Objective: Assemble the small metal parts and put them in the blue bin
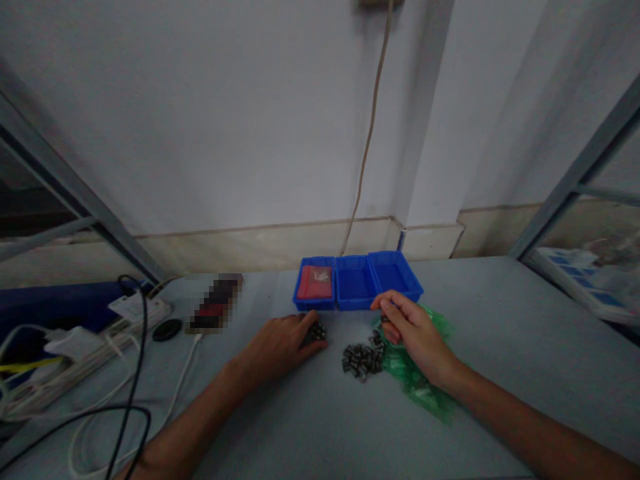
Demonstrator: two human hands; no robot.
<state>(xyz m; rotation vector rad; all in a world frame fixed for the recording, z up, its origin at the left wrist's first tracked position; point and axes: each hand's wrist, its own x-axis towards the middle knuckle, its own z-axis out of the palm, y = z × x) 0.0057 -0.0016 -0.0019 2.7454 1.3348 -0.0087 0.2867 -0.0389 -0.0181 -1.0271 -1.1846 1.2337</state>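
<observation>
Dozens of small metal parts (363, 361) lie heaped on the table (280, 427) between the two hands, touching the green plastic bag (420, 387). The left hand (286, 341), palm down and partly open, cups a smaller cluster (317, 332) between thumb and fingers, left of the heap. The right hand (404, 320), above the bag, is curled closed, with a dark piece (384, 319) at its fingers. Just beyond stand three blue bins (356, 303), the leftmost containing a red packet (314, 288).
</observation>
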